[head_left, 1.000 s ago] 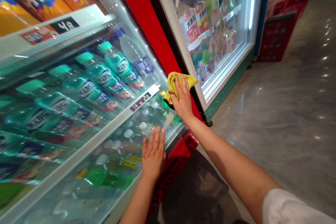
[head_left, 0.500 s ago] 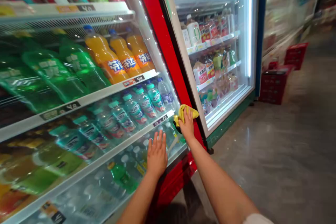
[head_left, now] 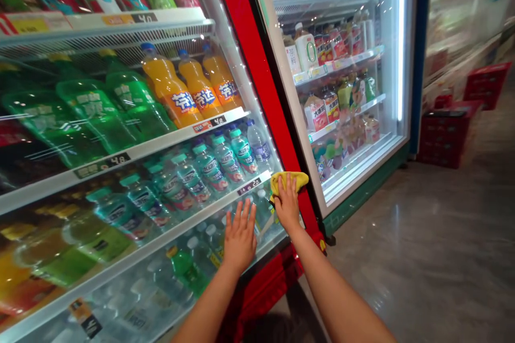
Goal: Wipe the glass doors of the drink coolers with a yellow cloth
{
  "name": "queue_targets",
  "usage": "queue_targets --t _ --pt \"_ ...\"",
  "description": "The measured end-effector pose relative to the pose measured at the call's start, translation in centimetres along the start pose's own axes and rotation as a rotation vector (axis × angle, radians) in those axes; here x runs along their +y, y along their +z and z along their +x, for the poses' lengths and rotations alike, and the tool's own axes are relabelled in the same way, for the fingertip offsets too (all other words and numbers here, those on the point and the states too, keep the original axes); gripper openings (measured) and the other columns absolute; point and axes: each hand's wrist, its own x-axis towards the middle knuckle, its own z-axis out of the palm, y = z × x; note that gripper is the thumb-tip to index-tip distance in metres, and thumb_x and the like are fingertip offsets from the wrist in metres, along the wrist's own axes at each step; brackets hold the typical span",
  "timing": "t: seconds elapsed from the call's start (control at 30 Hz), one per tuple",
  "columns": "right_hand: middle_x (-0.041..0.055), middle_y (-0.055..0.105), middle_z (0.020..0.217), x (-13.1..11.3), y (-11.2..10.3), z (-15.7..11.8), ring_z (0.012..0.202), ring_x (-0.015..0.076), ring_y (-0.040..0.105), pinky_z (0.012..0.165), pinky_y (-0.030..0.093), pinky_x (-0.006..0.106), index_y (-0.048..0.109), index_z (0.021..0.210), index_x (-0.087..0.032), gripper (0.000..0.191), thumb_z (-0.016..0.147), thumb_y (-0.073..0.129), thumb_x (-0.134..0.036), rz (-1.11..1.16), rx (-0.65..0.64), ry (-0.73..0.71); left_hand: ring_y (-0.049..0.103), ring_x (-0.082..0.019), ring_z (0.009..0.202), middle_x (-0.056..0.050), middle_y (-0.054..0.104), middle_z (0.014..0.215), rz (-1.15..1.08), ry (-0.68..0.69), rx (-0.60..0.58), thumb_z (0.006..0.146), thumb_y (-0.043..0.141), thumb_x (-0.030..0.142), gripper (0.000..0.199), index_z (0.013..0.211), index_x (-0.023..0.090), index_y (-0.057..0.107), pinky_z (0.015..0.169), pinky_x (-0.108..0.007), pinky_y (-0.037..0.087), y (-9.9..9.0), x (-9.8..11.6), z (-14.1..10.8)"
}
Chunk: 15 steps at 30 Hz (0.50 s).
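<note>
Five spread fingers of the left hand [head_left: 240,238] press flat on the glass door [head_left: 263,220] of a drinks cooler [head_left: 140,19], low and centre in the frame; that hand is open and empty. Just to its right, the right hand [head_left: 287,204] is closed over a folded yellow cloth [head_left: 293,178], clamping it to the door's edge beside a red post [head_left: 269,123]. The cloth sits slightly lower on the door than a moment ago, and the two hands remain just apart. Behind the glass, towards the left, shelves hold orange soda bottles [head_left: 169,91], green bottles [head_left: 137,102] and teal-capped water bottles [head_left: 209,169]. A second lit cooler [head_left: 402,64] stands at upper right, and beyond it red crates [head_left: 440,136] rest on a polished stone floor [head_left: 422,246].
</note>
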Motion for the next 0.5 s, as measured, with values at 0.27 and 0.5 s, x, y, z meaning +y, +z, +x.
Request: queue_targets --t 0.27,0.5 --pt "0.0011 -0.010 0.172 -1.1 0.3 -1.4 0.158 0.0331 -0.006 0.121 0.029 0.062 -0.005 0.163 -0.035 0.089 0.093 0.041 -0.007 -0.052 0.020 0.048 0.009 -0.028 0.158 -0.010 0.019 0.169 0.001 -0.012 0.002 0.083 0.061 0.021 0.090 0.163 0.019 0.018 0.129 -0.054 0.004 -0.4 -0.6 -0.9" --pt "0.0005 0.000 0.173 -1.7 -0.9 -2.1 0.159 0.0324 0.002 0.122 0.030 0.059 0.012 0.163 -0.036 0.086 0.091 0.051 -0.009 -0.058 -0.161 -0.208 0.010 -0.030 0.158 -0.012 0.016 0.169 -0.040 -0.013 -0.032 0.083 0.060 0.022 0.090 0.163 0.018 0.018 0.128 -0.056 0.006 -0.5 -0.9 -1.5"
